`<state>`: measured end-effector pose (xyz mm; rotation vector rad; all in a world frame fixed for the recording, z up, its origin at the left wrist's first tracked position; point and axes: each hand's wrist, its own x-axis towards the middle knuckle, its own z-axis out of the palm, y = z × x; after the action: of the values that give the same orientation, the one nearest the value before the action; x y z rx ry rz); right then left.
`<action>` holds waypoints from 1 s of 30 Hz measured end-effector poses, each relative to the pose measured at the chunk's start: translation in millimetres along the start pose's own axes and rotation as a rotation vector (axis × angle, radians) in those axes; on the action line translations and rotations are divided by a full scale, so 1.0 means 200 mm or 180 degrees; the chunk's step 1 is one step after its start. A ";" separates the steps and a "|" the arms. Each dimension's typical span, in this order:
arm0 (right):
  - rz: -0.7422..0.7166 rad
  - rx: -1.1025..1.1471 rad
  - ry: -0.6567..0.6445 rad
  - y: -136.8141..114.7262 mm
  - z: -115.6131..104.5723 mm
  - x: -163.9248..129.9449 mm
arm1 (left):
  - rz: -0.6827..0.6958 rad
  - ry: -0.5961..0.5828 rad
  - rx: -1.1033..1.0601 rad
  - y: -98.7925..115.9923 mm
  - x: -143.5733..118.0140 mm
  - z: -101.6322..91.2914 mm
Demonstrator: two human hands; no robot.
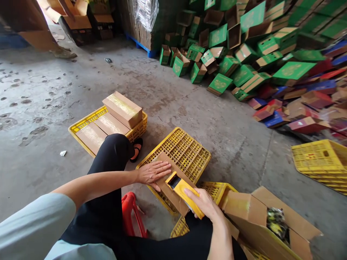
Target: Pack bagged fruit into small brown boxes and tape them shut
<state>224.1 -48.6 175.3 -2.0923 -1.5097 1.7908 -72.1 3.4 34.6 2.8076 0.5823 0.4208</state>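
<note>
Clock centre: the carton (171, 195) under the hands, lying on a yellow crate (187, 151) whose grid faces up.
Left hand (154, 174): spread flat, palm down on the carton, fingers pointing to three o'clock, gripping nothing.
Right hand (204, 204): wrapped around a yellow tape dispenser (183, 190), held over the carton toward four o'clock; I cannot tell whether it touches.
Hands: apart, the dispenser's front end just beside the left fingers.
Taped cartons (114, 122): ten o'clock, in a second crate (142, 127).
Open box (245, 209): four o'clock, packets (277, 223) inside.
Red stool (130, 211): eight o'clock.
Green boxes (219, 83): one o'clock, heaped on the floor.
</note>
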 end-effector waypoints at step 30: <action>-0.0086 0.0362 0.0301 0.13 0.08 -0.07 | 0.0565 -0.0135 -0.0293 -0.16 0.10 -0.01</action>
<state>230.2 -79.0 166.7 -2.0618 -1.3731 1.6995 -67.3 40.8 31.0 2.7816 0.2978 0.4093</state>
